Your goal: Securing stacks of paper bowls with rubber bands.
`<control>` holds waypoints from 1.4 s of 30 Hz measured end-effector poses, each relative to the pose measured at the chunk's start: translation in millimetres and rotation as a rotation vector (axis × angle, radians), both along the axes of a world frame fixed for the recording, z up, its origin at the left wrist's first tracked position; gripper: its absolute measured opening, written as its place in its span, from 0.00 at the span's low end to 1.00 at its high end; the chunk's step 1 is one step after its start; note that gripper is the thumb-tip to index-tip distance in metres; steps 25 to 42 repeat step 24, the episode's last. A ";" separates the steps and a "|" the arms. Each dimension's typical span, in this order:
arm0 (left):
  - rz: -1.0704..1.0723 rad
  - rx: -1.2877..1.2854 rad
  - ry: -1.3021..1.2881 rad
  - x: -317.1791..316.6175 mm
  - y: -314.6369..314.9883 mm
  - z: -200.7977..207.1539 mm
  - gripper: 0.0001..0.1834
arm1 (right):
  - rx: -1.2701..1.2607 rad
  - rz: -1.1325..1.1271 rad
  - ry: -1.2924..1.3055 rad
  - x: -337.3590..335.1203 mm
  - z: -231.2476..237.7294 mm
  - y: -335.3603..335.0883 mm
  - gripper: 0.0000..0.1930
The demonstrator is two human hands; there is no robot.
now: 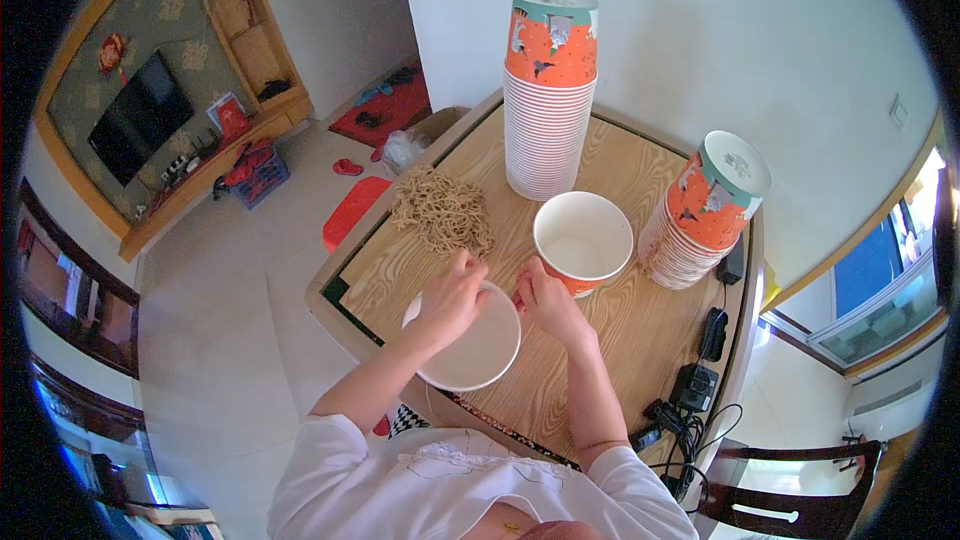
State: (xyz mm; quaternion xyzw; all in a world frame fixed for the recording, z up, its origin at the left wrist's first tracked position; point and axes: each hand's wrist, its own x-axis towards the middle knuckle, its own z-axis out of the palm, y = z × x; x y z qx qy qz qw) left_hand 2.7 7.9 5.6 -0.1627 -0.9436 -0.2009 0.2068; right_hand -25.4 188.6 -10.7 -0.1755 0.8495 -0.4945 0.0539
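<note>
A white-lined paper bucket [468, 355] stands tilted at the table's near edge, its mouth facing up toward me. My left hand [455, 298] reaches over its far rim with fingers pinched together; what is between them is too small to make out. At the rim's right side, my right hand [548, 302] has its thumb and fingers closed on the bucket's edge. Just beyond my right hand sits a second, upright paper bucket [583, 237], orange outside and white inside. A loose heap of tan cords [445, 212] lies past my left hand.
Behind stands a tall stack of upside-down orange and green paper buckets [550, 90], with a shorter stack [705, 210] to its right. Black adapters and cables [692, 390] crowd the table's right edge. A dark chair [800, 490] stands at lower right, a red stool [355, 210] at left.
</note>
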 end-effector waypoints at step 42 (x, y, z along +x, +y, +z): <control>-0.358 0.912 -1.077 -57.8 7.6 -28.5 0.08 | -0.063 0.056 0.172 -21.2 -5.0 12.4 0.15</control>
